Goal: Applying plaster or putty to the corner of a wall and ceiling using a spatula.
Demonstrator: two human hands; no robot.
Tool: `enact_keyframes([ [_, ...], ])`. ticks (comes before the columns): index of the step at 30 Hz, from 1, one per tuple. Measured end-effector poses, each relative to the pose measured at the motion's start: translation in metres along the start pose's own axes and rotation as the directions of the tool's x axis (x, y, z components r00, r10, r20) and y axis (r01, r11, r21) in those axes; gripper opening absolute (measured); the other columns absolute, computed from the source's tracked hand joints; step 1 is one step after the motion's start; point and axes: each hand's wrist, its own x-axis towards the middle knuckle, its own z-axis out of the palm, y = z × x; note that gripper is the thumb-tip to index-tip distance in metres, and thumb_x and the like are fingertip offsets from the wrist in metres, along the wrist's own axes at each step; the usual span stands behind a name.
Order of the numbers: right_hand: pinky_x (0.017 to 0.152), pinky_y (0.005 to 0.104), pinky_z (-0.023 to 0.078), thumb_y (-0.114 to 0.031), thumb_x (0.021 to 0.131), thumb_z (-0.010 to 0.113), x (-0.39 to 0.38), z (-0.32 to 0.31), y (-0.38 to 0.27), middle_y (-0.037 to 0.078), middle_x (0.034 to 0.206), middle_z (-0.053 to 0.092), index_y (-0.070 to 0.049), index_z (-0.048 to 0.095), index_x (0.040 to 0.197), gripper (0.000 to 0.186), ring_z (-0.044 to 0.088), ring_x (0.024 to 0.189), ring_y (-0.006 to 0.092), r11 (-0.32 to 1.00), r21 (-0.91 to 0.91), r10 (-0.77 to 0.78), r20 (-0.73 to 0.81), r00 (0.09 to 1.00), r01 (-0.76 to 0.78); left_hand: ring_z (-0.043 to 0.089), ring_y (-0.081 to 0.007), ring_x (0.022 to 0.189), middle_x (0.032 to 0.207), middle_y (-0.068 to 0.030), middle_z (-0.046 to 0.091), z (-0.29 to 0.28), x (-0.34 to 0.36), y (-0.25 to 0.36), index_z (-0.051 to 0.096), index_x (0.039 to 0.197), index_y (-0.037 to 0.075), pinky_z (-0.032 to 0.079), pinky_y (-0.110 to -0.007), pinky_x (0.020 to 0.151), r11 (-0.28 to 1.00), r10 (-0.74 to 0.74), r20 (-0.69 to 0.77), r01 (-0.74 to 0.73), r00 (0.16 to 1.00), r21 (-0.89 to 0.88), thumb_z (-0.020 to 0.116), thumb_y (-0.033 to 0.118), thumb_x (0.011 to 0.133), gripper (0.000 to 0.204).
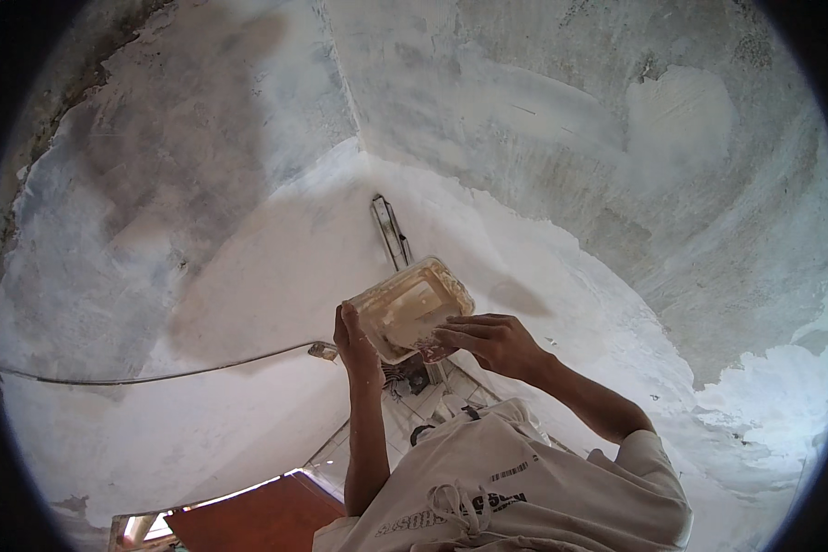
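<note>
My left hand (357, 348) grips the left side of a shallow rectangular plastic tub (374, 316), its thumb up along the rim. Pale, creamy paste (419, 308) coats the inside of the tub, with smears on its walls and rim. At the tub's near right corner is my right hand (492, 340), its fingers reaching over the edge and held together. A small reddish flat piece (435, 352) shows under those fingers; its kind cannot be made out. The tub is tilted, its open side visible in front of my chest.
Two walls meet at a corner beyond the tub, white-coated (258, 276) lower down and bare grey (561, 110) higher up. A metal channel (391, 230) runs along the corner. A thin cable (156, 379) crosses the left wall. A reddish-brown panel (258, 517) stands lower left.
</note>
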Motion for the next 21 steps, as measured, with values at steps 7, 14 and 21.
enact_keyframes([
  [7,0.088,0.0351,0.055,0.002,0.073,0.062,-0.016,0.017,0.001,0.002,0.117,0.065,-0.013,0.062,0.116,0.045,0.063,0.108,0.0211,0.991,0.034,0.128,0.062,0.990,-0.130,0.027,-0.0072,0.069,0.074,0.0056,0.030,-0.007,0.014,-0.030,0.047,0.081,0.009,0.030,-0.023,0.063,0.996,-0.010,-0.079,0.017,0.997,0.083,0.038,0.029,0.102,0.030],
  [14,0.090,0.0346,0.055,0.005,0.071,0.060,-0.036,0.022,-0.006,0.000,0.117,0.065,-0.012,0.065,0.110,0.043,0.062,0.109,0.0205,0.979,0.109,0.177,-0.023,0.984,-0.174,0.035,-0.0076,0.066,0.073,0.0041,0.038,0.009,0.014,-0.040,0.051,0.085,0.007,0.036,-0.026,0.060,0.976,-0.216,-0.145,0.214,0.966,-0.028,0.038,0.029,0.103,0.031],
  [21,0.087,0.0358,0.055,0.006,0.071,0.060,-0.057,0.020,0.011,0.004,0.112,0.067,-0.008,0.066,0.106,0.038,0.063,0.108,0.0256,0.970,0.153,0.198,-0.037,0.979,-0.190,0.060,-0.0215,0.090,0.103,-0.0091,0.057,-0.016,0.041,-0.069,0.051,0.113,0.004,0.053,-0.036,0.077,0.987,-0.159,-0.225,0.163,0.961,-0.004,0.039,0.039,0.101,0.039],
])
